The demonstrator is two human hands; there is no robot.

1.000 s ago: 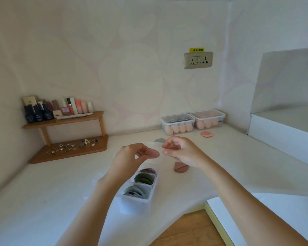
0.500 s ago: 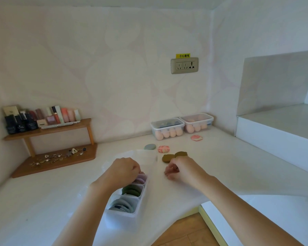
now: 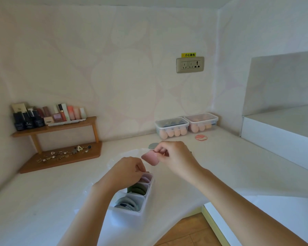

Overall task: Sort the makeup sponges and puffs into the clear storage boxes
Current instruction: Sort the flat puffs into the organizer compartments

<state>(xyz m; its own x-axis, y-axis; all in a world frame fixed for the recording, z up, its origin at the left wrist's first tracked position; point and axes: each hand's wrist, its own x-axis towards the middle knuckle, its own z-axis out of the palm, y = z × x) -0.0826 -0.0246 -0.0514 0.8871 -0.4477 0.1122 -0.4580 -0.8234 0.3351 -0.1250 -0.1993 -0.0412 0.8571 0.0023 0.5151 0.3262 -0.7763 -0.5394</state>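
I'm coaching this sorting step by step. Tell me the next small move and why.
Probably lower the pink puff into the far compartment of the divided clear box. The right hand pinches it just above that end, the left hand rests at that compartment, which already holds pinkish puffs, while the green and blue-grey ones fill the nearer two.

Open counter (image 3: 238, 167) right of divided box (image 3: 140, 201); clear passage there. Ahead: grey puff (image 3: 153, 145), two lidded boxes (image 3: 172, 127) at wall. Left blocked by wooden shelf (image 3: 60, 155).
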